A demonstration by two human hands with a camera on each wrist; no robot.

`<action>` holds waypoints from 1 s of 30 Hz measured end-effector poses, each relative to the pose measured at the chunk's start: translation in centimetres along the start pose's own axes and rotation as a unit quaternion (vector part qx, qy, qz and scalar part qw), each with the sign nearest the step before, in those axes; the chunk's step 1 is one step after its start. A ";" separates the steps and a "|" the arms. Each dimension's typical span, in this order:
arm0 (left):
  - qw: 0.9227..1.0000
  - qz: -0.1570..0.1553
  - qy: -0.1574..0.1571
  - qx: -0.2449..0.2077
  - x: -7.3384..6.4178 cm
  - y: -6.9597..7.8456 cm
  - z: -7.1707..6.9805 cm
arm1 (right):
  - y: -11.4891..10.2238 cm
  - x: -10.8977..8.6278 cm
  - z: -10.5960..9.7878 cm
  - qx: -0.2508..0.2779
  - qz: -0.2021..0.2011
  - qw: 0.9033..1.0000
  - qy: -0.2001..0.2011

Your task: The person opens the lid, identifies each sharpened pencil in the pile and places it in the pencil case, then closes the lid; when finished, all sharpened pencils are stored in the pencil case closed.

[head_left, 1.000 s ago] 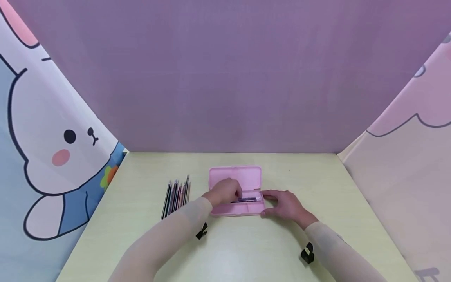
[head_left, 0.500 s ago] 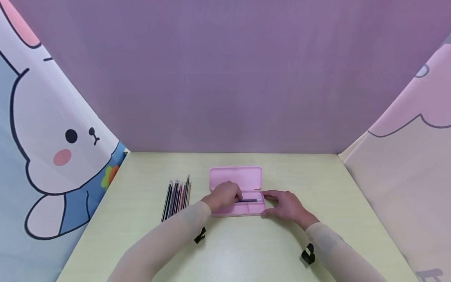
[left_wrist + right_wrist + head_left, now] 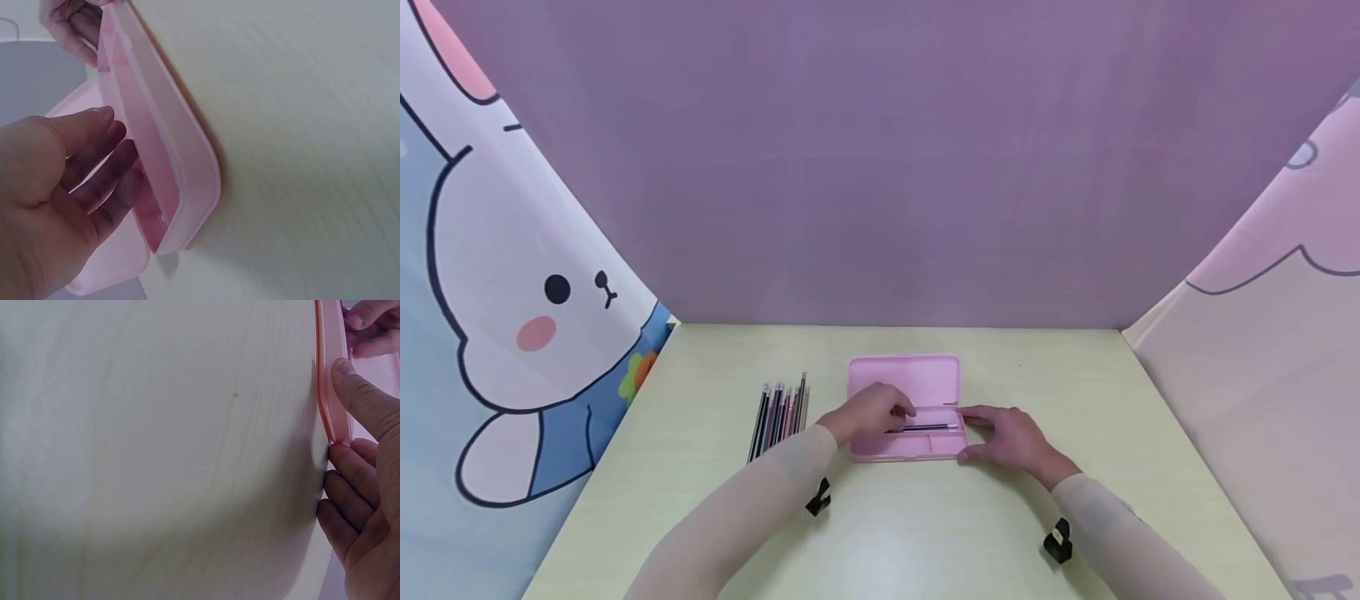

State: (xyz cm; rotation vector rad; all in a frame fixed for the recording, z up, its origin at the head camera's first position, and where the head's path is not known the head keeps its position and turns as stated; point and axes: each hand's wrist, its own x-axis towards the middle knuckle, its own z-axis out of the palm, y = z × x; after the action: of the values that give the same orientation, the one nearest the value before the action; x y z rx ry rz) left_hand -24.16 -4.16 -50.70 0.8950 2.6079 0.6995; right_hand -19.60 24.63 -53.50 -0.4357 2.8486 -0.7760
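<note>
An open pink pencil case (image 3: 910, 456) lies on the table, its lid (image 3: 917, 375) folded back. In its rear compartment lie one or more dark pencils (image 3: 932, 427) with pale ends; their left part is hidden. My left hand (image 3: 872, 410) is over the case's left half, fingers loosely bent. In the left wrist view, I see nothing between its thumb and fingers (image 3: 103, 178). My right hand (image 3: 1011, 437) holds the case's right end, thumb at the front corner and fingers at the end and back. To the left lies a row of several pencils (image 3: 778, 417).
A pale wooden table (image 3: 910, 533) bears everything. A purple panel (image 3: 880, 167) rises behind it. Printed cartoon panels stand at the left (image 3: 512, 275) and right (image 3: 1285, 358). My left forearm (image 3: 737, 508) covers the lower ends of the row of pencils.
My left hand has lifted slightly and drawn a little left from the pencils in the case, so more of them shows. My right hand stays at the case's end.
</note>
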 end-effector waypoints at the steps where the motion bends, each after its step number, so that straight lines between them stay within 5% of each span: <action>1: 1.000 0.001 0.004 -0.011 -0.1 -0.1 -0.2 | 0.0 0.0 0.0 0.001 0.002 1.000 -0.001; 7: 0.996 0.001 0.039 -0.086 -1.3 -0.3 -1.5 | 0.1 0.0 0.2 0.007 0.001 1.000 -0.004; 16: 0.979 -0.019 0.074 -0.188 -4.6 -1.3 -4.2 | 0.0 -0.1 0.1 0.008 0.003 1.000 -0.002; 21: 0.966 -0.037 0.101 -0.237 -6.9 -2.9 -5.5 | 0.1 -0.1 0.1 0.005 0.001 1.000 -0.002; 30: 0.947 -0.110 0.164 -0.252 -11.0 -7.0 -6.1 | 0.1 -0.1 0.1 0.004 -0.004 1.000 0.001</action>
State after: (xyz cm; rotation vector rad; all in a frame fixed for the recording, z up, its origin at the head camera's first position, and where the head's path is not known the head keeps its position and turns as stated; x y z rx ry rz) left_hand -21.83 -18.10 -48.01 0.3490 2.5361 1.4621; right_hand -19.47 24.71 -53.67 -0.4467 2.8460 -0.7891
